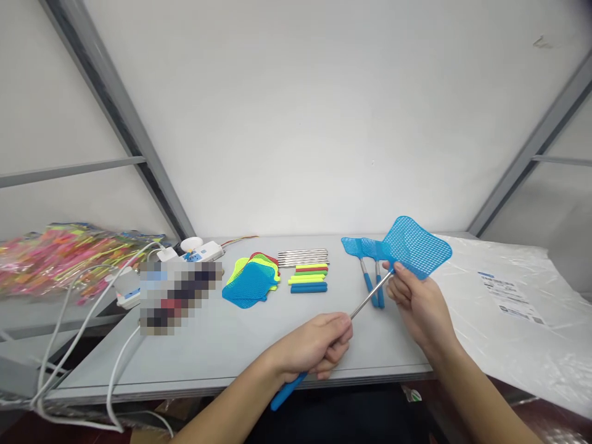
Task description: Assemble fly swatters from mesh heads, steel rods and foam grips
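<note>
A fly swatter with a blue mesh head (419, 246), a thin metal rod and a blue grip (287, 392) is held slantwise above the table. My left hand (319, 345) is closed round its lower part, where rod and grip meet. With fingers closed, my right hand (411, 296) pinches the neck just below the mesh head. Behind it, two more blue fly swatters (370, 280) lie on the table, their heads partly covered by the held one. To the left are several metal rods (303, 258), colored grips (309, 279) and a pile of swatter heads (250, 285).
A grey table (222, 348) stands against a white wall. White plastic packaging (509, 308) with a label covers the right side. Power strips (203, 251) and white cables (92, 308) run along the left, near bagged colorful items (69, 259). One item is pixelated.
</note>
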`<state>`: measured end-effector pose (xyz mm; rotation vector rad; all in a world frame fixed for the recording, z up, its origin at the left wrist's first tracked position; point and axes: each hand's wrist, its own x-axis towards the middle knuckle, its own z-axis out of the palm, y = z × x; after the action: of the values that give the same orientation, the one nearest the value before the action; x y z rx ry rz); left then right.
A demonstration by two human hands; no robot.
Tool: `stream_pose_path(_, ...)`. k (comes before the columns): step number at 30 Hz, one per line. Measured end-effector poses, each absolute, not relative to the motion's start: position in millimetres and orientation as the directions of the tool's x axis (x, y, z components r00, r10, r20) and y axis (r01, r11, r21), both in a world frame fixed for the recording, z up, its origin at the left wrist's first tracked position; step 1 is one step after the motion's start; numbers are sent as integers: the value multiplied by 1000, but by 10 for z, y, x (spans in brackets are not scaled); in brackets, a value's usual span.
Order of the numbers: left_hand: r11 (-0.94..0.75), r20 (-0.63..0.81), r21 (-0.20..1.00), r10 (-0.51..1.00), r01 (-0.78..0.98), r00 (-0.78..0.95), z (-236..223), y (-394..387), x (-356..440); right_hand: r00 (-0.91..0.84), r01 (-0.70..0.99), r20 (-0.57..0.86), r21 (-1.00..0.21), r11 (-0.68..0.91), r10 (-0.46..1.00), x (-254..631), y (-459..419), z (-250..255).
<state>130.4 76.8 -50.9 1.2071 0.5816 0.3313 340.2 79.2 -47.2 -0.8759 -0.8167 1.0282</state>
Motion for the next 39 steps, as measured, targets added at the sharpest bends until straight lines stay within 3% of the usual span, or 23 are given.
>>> stream_pose_path(5, 30, -247, 957, 601, 287, 760, -288, 761, 1225, 348, -401, 174, -861, 314, 921, 3331, 696, -444)
stream_pose_path(8, -149, -182, 910, 695, 387, 695, -191, 744, 1208, 135, -402, 151, -895, 193, 979, 3125, 646, -554)
stream_pose_path(11, -323, -85, 820, 749, 473, 657, -127, 712, 1202, -12, -242, 159, -958, 151, 987, 3062, 612, -624)
stream_pose_path(14, -421, -61, 721, 753, 551, 655, -71, 697, 1174, 136, -157, 226, -957, 246, 965, 3213, 593, -570)
stream_pose_path(19, -485, -116, 609, 729, 628, 675, 31, 700, 1025, 449, -227, 305, -870, 438, 840, 3536, 528, -287)
stream_pose_path(23, -490, -155, 561, 729, 667, 666, 121, 673, 840, 551, -233, 345, -811, 537, 760, 3614, 467, -101)
stream_pose_path(26, -486, -180, 520, 742, 703, 646, 179, 650, 721, 510, -316, 301, -806, 501, 806, 3529, 468, -116)
stream_pose_path(29, -482, -181, 483, 762, 731, 622, 192, 650, 683, 357, -385, 209, -855, 347, 910, 3296, 494, -288)
stream_pose_path(32, -501, -172, 485, 749, 717, 640, 158, 675, 738, 80, -304, 131, -941, 149, 988, 3015, 501, -493)
stream_pose_path(34, -507, -165, 501, 739, 701, 653, 128, 704, 783, -23, -256, 126, -960, 116, 992, 2901, 497, -564)
stream_pose_path(39, -512, -152, 547, 717, 662, 680, 123, 786, 729, 105, -343, 150, -922, 177, 983, 3054, 513, -459)
